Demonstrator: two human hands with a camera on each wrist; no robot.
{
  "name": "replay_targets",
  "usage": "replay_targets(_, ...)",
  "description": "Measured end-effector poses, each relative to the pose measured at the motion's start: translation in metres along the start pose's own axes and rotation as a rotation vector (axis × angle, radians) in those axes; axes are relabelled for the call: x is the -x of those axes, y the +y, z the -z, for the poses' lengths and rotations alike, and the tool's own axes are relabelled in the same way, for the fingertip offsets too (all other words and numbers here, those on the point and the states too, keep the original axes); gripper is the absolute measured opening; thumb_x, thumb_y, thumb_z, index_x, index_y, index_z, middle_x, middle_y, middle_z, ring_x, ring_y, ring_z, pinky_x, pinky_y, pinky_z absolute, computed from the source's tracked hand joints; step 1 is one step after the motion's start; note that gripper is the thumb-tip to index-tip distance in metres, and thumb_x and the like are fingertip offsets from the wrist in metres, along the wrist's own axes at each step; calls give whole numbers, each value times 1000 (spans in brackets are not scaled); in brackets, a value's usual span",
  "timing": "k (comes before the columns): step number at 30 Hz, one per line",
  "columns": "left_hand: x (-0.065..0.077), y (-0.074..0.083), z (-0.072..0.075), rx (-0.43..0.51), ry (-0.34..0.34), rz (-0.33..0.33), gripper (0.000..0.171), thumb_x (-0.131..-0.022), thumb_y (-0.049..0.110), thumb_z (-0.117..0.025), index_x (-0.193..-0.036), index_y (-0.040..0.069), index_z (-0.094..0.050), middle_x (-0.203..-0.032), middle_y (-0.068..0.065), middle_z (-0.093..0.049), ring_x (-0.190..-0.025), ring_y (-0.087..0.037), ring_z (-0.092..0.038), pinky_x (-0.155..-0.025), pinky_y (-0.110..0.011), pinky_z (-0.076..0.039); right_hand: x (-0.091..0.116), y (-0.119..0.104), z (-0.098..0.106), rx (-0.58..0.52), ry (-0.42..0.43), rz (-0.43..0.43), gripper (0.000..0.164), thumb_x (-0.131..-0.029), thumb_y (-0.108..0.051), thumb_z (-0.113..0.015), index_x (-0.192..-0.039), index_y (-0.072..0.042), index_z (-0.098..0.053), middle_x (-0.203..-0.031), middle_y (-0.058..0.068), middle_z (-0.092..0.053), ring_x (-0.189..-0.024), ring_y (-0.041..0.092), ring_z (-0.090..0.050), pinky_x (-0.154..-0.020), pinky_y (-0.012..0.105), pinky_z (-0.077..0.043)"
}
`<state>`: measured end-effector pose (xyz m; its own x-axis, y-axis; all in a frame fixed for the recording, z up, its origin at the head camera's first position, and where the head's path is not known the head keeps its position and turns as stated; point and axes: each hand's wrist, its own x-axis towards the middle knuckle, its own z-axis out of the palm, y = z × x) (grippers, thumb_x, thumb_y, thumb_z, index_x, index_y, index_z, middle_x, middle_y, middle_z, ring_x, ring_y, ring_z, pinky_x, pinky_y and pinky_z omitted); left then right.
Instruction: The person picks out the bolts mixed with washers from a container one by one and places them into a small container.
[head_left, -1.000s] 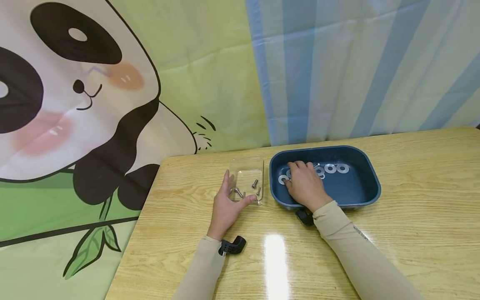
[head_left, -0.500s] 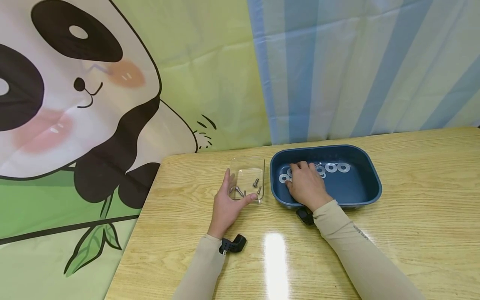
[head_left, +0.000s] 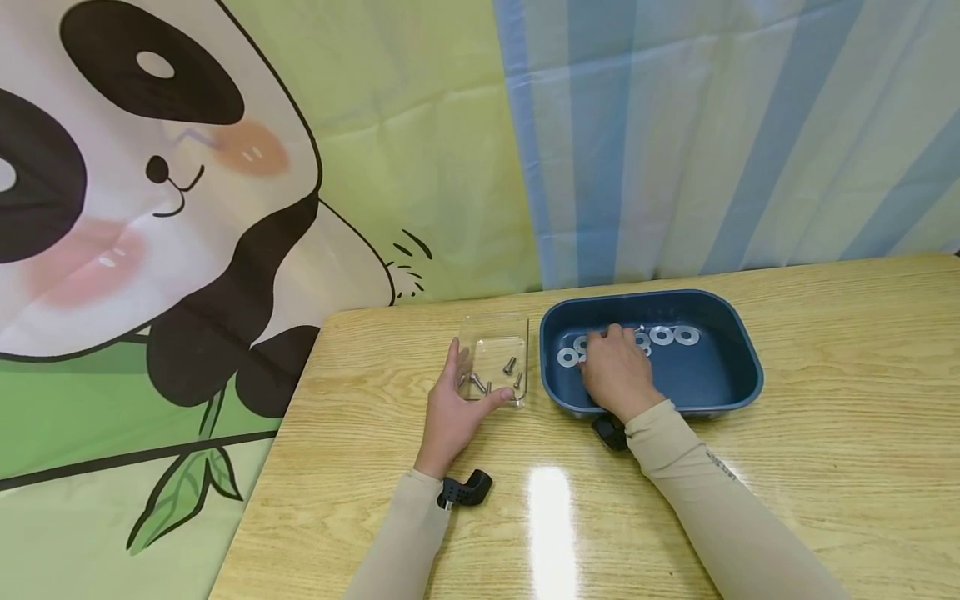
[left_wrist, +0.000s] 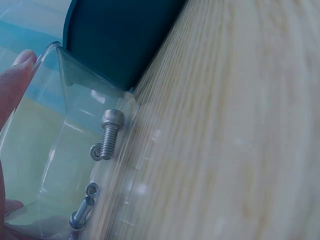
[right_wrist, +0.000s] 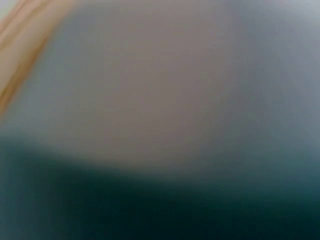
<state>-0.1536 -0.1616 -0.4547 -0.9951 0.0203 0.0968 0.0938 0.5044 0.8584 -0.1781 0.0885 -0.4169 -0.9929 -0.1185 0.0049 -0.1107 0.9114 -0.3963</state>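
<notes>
My left hand (head_left: 459,417) holds a clear plastic box (head_left: 491,325), fingers along its left wall and thumb at its near right corner. Several metal screws lie inside the box; the left wrist view shows a socket head screw (left_wrist: 110,132) with a knurled head. My right hand (head_left: 618,375) reaches into a dark blue tray (head_left: 712,379), fingers bent down among flat metal washers (head_left: 662,336). Its fingertips are hidden, so I cannot tell what they hold. A small screw (head_left: 640,329) shows just beyond that hand. The right wrist view is a blur.
Box and tray stand side by side on a wood-grain table (head_left: 360,467), the box left of the tray. Behind the table hangs a printed cloth (head_left: 420,150) with a panda and stripes. Both wrists wear black camera mounts (head_left: 467,490).
The right hand's fingers have drawn together and shifted slightly right inside the tray, uncovering more of the washers at its left. The left hand and the box have stayed put.
</notes>
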Motion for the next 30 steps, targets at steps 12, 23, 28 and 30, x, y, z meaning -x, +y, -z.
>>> replay_targets(12,-2,-2,-1,5,4,-20,118,-75,56,-84,-163,25,-13,-158,-6,-39,-139,-24,-45,-112,-45,-39,0,1,3,3,46,-5,23,-93,5,-57,-113,13,-67,-105,32,-56,-98,46,-53,-76,61,-51)
replay_targets(23,-1,-2,0,-2,5,-7,118,-74,56,-84,-163,26,-13,-158,-3,-40,-139,-21,-45,-112,-44,-38,0,1,3,15,44,-33,22,-95,-1,-57,-107,12,-69,-106,30,-57,-99,46,-53,-77,61,-51)
replay_targets(28,-2,-3,-1,1,6,-15,118,-75,55,-85,-163,24,-13,-158,-5,-39,-139,-22,-46,-112,-43,-39,0,0,4,21,38,-39,21,-94,-1,-58,-106,10,-71,-105,28,-60,-96,43,-55,-77,60,-52)
replay_targets(30,-2,-3,-1,2,7,-18,118,-75,55,-85,-163,24,-13,-158,-5,-40,-139,-23,-46,-112,-43,-39,-1,0,4,32,40,-36,20,-94,-1,-59,-105,9,-72,-104,27,-61,-94,42,-56,-77,60,-52)
